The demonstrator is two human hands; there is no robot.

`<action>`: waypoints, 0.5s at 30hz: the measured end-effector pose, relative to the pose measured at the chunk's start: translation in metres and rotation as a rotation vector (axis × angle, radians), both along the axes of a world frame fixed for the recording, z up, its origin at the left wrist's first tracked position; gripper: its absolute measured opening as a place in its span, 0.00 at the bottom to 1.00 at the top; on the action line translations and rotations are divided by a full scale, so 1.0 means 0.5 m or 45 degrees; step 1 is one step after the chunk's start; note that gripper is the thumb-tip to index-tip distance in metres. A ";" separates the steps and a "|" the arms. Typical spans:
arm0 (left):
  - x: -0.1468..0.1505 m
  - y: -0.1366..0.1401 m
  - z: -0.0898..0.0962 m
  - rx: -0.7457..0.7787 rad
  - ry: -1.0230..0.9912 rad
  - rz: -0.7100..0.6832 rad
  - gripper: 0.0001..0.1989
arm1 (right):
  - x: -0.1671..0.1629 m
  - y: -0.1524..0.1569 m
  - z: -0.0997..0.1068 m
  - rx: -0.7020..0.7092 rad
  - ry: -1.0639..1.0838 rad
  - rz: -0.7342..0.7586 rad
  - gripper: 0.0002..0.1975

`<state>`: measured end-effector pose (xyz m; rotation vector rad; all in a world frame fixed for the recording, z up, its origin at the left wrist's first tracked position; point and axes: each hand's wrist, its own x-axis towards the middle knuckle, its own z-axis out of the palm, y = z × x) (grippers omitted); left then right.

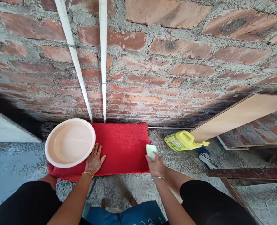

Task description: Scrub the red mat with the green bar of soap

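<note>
A bright red mat [121, 147] with a towel-like surface lies spread out in front of me. My left hand [94, 159] is flat on it, fingers stretched out, close against the rim of a pale pink basin [89, 126]. The basin covers the mat's left end, and a little water seems to lie in it. At the mat's right edge my right hand [155, 165] is closed around a pale green bar of soap [150, 151], held with its far end showing beyond the fingers.
A yellow detergent jug [181, 140] lies on its side on the concrete floor, near a blue and white cloth-like item [206, 157]. A wooden board [243, 115] leans at the right. White pipes [103, 62] run down the brick wall [175, 75]. Dark wooden bars [246, 174] lie at right.
</note>
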<state>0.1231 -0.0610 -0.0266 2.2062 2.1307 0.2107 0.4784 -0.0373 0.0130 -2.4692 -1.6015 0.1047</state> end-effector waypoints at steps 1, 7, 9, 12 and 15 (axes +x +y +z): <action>0.000 0.000 0.001 -0.005 0.008 0.001 0.31 | -0.048 0.003 0.001 0.001 0.034 0.130 0.24; -0.003 0.002 0.002 -0.019 0.026 -0.008 0.31 | -0.337 0.027 0.012 -0.203 0.109 0.771 0.24; -0.003 0.002 0.002 -0.018 0.038 -0.016 0.31 | -0.354 0.039 0.013 -0.267 0.100 0.850 0.24; -0.002 0.001 0.002 -0.008 0.048 -0.017 0.31 | -0.276 0.054 0.008 -0.234 0.057 0.742 0.24; 0.000 0.000 0.002 0.000 0.035 -0.010 0.31 | -0.119 0.059 0.001 -0.123 0.059 0.375 0.22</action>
